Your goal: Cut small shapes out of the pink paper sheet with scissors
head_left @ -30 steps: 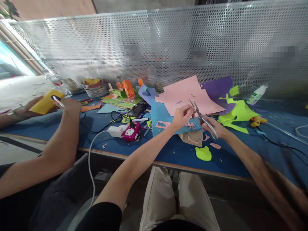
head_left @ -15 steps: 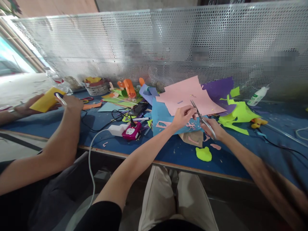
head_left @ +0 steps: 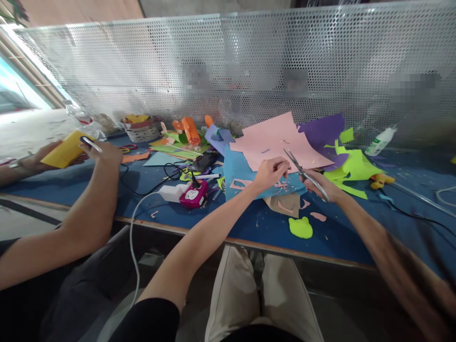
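Scissors (head_left: 298, 165) are gripped by the right hand (head_left: 327, 183), and they are close to the pink paper (head_left: 274, 130), above the table (head_left: 249, 221). The left hand (head_left: 268, 174) is curled just beside them (whether it pinches something, I cannot tell).

Grip of left hand (head_left: 270, 174) indistinct

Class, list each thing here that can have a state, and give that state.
Scissors, held in right hand, blade gap unclear
Left hand, curled, contents unclear
Pink sheet, unfolded
Bottle, tilted
Basket, uncovered
Black plug, in magenta block
Lime piece, set down
Yellow paper, in a co-worker's hand
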Action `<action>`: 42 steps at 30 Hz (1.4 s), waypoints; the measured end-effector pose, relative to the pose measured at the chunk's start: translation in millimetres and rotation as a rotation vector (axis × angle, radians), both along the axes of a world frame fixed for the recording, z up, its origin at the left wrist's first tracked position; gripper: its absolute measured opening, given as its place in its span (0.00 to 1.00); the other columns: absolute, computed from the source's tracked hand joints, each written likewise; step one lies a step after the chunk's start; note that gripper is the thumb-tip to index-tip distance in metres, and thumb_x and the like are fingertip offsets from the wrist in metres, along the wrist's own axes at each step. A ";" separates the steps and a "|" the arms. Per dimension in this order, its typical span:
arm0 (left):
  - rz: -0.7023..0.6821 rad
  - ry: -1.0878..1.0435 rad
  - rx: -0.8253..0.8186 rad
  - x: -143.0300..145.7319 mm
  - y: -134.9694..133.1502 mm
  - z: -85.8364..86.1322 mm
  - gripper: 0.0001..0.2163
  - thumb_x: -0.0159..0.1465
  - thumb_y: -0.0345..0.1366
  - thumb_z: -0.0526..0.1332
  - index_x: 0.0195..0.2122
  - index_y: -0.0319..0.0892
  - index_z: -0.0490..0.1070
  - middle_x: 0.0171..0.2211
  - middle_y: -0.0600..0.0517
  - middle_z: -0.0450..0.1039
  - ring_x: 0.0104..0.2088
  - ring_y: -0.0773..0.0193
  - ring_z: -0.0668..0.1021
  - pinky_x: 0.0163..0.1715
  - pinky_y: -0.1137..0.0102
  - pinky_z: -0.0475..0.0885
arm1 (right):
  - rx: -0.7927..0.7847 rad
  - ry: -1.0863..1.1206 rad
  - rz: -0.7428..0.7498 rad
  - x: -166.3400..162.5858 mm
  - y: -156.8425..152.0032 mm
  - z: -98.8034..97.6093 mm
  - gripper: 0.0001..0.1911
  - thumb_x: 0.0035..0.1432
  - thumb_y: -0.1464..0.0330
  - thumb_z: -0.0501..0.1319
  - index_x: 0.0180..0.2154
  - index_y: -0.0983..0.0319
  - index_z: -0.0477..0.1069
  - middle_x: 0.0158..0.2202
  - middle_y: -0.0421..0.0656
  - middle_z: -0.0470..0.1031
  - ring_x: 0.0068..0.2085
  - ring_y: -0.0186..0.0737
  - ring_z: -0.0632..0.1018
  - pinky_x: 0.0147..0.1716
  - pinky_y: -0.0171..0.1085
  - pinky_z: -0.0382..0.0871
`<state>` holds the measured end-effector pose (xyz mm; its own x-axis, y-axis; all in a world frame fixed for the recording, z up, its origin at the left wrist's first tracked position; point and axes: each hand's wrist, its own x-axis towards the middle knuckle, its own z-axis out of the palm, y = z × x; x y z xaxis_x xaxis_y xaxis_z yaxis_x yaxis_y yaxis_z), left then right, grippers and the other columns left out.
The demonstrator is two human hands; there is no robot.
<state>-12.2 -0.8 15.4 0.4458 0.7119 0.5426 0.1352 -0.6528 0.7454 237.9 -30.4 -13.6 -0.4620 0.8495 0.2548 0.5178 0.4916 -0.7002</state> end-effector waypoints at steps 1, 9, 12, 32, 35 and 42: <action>-0.004 0.001 -0.004 0.1 0.4 -0.1 0.14 0.73 0.40 0.56 0.35 0.39 0.76 0.26 0.52 0.78 0.25 0.69 0.74 0.32 0.72 0.69 | -0.009 -0.013 0.007 -0.2 -0.4 0.3 0.25 0.68 0.41 0.54 0.40 0.57 0.64 0.30 0.38 0.63 0.29 0.39 0.66 0.29 0.39 0.63; -0.019 0.046 -0.053 -0.7 -0.3 2.2 0.15 0.72 0.40 0.57 0.33 0.39 0.76 0.26 0.50 0.79 0.26 0.68 0.75 0.33 0.72 0.70 | -0.044 -0.007 0.110 -3.1 -3.9 5.9 0.26 0.68 0.41 0.53 0.40 0.57 0.64 0.31 0.38 0.61 0.30 0.38 0.65 0.29 0.38 0.62; -0.022 0.068 -0.070 -1.8 -1.0 3.7 0.14 0.72 0.40 0.56 0.34 0.38 0.76 0.27 0.50 0.80 0.26 0.68 0.75 0.33 0.72 0.69 | -0.065 0.014 0.118 -2.8 -5.2 7.1 0.27 0.67 0.40 0.54 0.39 0.57 0.64 0.30 0.39 0.64 0.29 0.39 0.67 0.28 0.38 0.63; 0.000 0.262 0.163 -3.2 17.5 -17.5 0.16 0.77 0.44 0.49 0.46 0.42 0.73 0.31 0.50 0.79 0.28 0.63 0.76 0.34 0.67 0.70 | 0.142 -0.210 -0.677 32.0 18.7 5.5 0.20 0.58 0.49 0.68 0.31 0.60 0.74 0.30 0.47 0.80 0.32 0.45 0.76 0.32 0.40 0.65; 0.054 0.335 0.203 -1.6 20.2 -22.6 0.17 0.77 0.47 0.48 0.52 0.44 0.71 0.36 0.48 0.80 0.32 0.60 0.78 0.34 0.65 0.69 | 0.136 -0.188 -0.733 54.7 29.0 -1.0 0.16 0.59 0.56 0.68 0.42 0.61 0.78 0.42 0.53 0.84 0.40 0.49 0.81 0.42 0.43 0.72; 0.038 0.359 0.190 0.0 17.9 -24.9 0.15 0.76 0.47 0.51 0.55 0.44 0.66 0.42 0.45 0.80 0.37 0.56 0.80 0.38 0.65 0.69 | 0.198 -0.048 -0.411 36.6 12.1 13.0 0.18 0.64 0.54 0.65 0.46 0.60 0.81 0.46 0.51 0.84 0.42 0.49 0.82 0.45 0.47 0.77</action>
